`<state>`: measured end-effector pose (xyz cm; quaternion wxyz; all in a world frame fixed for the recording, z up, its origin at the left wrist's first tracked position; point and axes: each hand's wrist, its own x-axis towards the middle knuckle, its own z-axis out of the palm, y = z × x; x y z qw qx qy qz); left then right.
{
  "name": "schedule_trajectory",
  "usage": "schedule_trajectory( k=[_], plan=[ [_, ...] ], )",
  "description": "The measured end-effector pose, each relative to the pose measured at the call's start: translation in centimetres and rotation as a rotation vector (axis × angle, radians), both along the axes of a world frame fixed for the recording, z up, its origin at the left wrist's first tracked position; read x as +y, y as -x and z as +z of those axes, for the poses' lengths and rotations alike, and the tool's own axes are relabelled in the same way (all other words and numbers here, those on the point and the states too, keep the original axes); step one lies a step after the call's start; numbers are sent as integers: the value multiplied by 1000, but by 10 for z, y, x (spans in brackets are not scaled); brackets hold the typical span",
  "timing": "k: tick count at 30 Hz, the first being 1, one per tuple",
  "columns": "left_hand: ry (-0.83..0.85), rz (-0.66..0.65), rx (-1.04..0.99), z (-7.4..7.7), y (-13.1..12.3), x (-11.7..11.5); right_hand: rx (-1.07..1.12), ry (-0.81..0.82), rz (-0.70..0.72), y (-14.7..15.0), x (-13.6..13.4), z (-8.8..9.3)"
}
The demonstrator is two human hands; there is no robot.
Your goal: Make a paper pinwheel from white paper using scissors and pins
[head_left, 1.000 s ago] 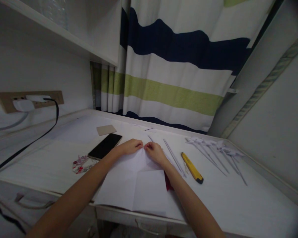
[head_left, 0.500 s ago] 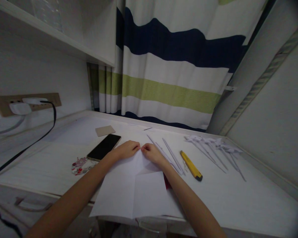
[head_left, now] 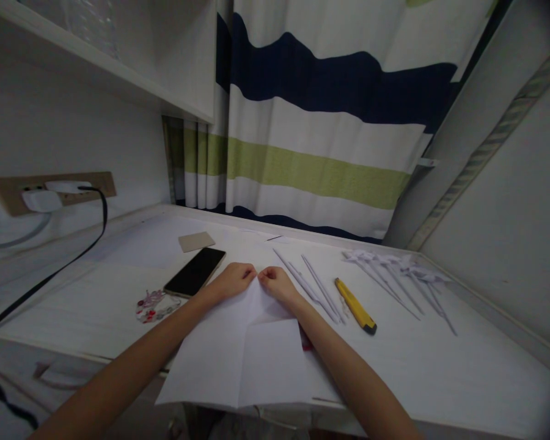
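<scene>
A creased white sheet of paper (head_left: 211,360) lies in front of me, its near edge hanging past the desk's front. My left hand (head_left: 237,278) and my right hand (head_left: 277,283) pinch its far end, fingertips almost touching each other. Left of my left hand is a black phone (head_left: 195,272). Thin white rolled paper sticks (head_left: 321,287) rest just right of my right hand, and a yellow cutter (head_left: 355,305) lies beyond them. Something red, mostly hidden, shows under the paper beside my right forearm.
Several white paper shapes with stems (head_left: 396,272) lie at the back right. A beige card (head_left: 197,242) sits behind the phone, and a red-and-white patterned item (head_left: 153,307) is at the left. A black cable (head_left: 50,275) hangs from the wall socket (head_left: 103,183).
The near edge of the paper has shifted slightly left and down. Both hands keep their pinch at its far end, and the view has moved a little.
</scene>
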<state>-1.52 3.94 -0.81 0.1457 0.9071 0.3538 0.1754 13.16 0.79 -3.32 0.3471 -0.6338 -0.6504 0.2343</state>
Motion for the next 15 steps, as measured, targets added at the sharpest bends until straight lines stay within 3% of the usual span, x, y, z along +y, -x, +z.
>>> schedule_trajectory(
  k=[6, 15],
  plan=[
    [22, 49, -12, -2, -3, 0, -10, -3, 4, 2, 0, -2],
    [25, 4, 32, 0, 5, 5, -110, -76, 41, 1, -2, -2]
  ],
)
